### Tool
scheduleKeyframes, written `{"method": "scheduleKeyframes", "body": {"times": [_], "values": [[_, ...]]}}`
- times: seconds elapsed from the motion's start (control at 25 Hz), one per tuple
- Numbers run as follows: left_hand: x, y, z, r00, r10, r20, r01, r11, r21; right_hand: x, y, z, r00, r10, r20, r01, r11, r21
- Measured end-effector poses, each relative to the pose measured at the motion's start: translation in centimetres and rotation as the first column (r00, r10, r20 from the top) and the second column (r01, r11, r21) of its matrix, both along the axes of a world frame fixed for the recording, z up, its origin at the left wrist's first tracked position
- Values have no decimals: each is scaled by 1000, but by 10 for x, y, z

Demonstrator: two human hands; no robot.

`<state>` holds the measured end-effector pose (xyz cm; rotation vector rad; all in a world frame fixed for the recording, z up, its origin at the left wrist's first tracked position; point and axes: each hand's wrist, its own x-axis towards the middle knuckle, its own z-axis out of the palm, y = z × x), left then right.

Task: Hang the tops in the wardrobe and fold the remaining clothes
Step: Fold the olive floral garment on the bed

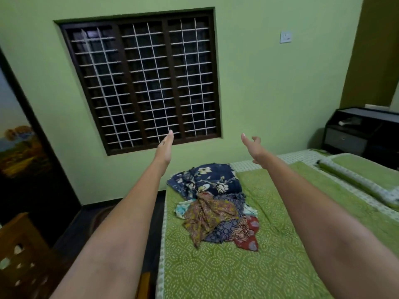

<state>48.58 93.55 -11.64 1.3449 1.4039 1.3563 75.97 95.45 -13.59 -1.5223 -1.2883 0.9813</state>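
Note:
A heap of crumpled clothes lies at the bed's far left corner: a navy floral garment (207, 180) at the back, a brown-yellow patterned one (207, 214) in front, a blue printed piece (226, 230) and a red printed piece (248, 238) beside it. Both my arms are stretched forward above the bed. My left hand (165, 148) is raised with straight fingers, holding nothing, in front of the window. My right hand (253, 147) is raised with loosely spread fingers, also holding nothing. Both hands hover well above and beyond the heap.
The bed has a green patterned cover (248, 272) and a rolled bolster (354, 182) at the right. A dark barred window (142, 83) fills the green wall. A dark door with a picture (21, 152) stands left, a black cabinet (362, 130) right, a wooden chair (19, 255) lower left.

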Motion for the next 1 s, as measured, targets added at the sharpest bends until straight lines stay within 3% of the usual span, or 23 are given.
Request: {"method": "scheduleKeyframes", "body": {"times": [0.28,0.48,0.68,0.84,0.92,1.0], "values": [[35,95,-69,998,41,-54,-48,990,-135,33,89,-75,995,75,67,-66,989,-133],[62,172,-156,993,107,-52,-117,942,-316,50,176,-151,979,169,110,-139,961,-239],[68,209,-299,990,138,-27,-128,807,-577,66,242,-288,935,277,221,-157,883,-443],[64,230,-428,982,185,-33,-146,644,-751,78,284,-451,876,392,280,-170,796,-581],[64,250,-487,992,113,-61,-116,590,-799,66,284,-482,847,436,302,-163,756,-633],[60,274,-545,976,-118,-185,-79,598,-797,57,295,-510,795,471,382,-146,760,-633]]}}
